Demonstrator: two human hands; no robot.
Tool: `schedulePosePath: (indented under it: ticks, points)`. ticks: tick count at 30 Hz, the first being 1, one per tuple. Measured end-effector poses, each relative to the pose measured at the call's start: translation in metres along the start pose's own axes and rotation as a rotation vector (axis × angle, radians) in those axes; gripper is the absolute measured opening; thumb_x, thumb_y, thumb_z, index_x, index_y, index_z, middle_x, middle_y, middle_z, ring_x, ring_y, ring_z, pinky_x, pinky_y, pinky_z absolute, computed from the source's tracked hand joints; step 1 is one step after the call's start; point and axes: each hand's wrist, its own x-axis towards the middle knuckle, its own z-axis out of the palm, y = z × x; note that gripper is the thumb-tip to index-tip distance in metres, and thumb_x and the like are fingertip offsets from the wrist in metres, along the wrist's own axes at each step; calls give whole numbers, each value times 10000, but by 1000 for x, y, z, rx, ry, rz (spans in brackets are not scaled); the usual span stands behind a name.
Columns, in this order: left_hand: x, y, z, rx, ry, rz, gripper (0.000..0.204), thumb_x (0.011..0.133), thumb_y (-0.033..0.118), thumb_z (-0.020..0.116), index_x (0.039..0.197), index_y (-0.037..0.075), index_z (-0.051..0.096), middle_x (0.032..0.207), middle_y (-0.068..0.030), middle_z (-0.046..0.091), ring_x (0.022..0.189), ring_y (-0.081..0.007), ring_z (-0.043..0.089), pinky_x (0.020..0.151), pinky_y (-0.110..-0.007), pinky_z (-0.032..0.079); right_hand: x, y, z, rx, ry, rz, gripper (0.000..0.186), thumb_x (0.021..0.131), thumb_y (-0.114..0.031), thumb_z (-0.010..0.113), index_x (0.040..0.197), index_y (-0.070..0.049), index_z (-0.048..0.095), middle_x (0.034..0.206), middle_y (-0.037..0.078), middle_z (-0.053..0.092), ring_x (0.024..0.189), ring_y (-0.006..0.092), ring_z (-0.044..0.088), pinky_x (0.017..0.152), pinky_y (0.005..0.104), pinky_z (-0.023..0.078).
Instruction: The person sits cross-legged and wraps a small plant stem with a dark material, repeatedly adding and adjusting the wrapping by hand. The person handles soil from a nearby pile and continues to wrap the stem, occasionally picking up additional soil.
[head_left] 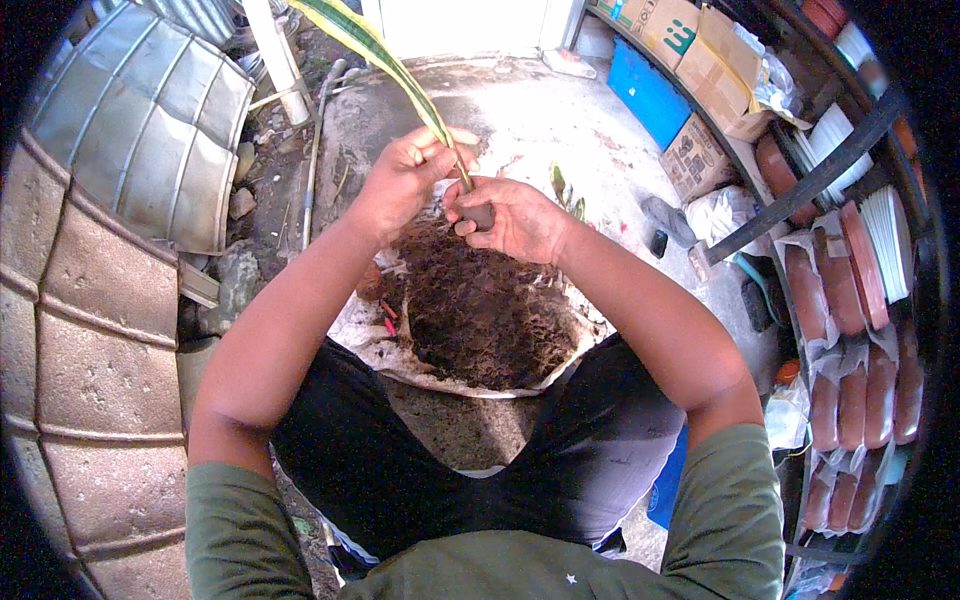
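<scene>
A long green leaf with yellow edges (395, 70) rises from between my two hands, tilted toward the upper left. My left hand (405, 180) pinches it near its lower part. Just below and to the right, my right hand (505, 220) has its fingers closed around the leaf's base and a dark grey-brown piece (478, 215) that I cannot make out clearly. Under both hands, a pale open sack (355, 340) holds dark soil (480, 320). Small red objects (388, 318) lie at its left, and more green leaves (562, 185) show behind my right hand.
Corrugated metal sheets (150, 130), a white pipe (270, 60) and a tiled block wall (100, 350) are at my left. A metal rack (830, 180) at my right holds cardboard boxes (720, 80), a blue bin (645, 95) and stacked brown plastic pots (850, 400). A phone-like dark object (659, 240) lies nearby.
</scene>
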Motion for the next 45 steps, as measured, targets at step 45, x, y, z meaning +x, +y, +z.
schedulePosePath:
  ticks: [45]
  points:
    - [-4,5,3,0,24,-57,327,1009,218,632,1257,6,629,1165,-87,715,1064,-154,666,970,-318,515,4,7,22,-651,411,-137,226,893,-225,695,742,-71,625,555,-53,477,466,86,467,434,284,344]
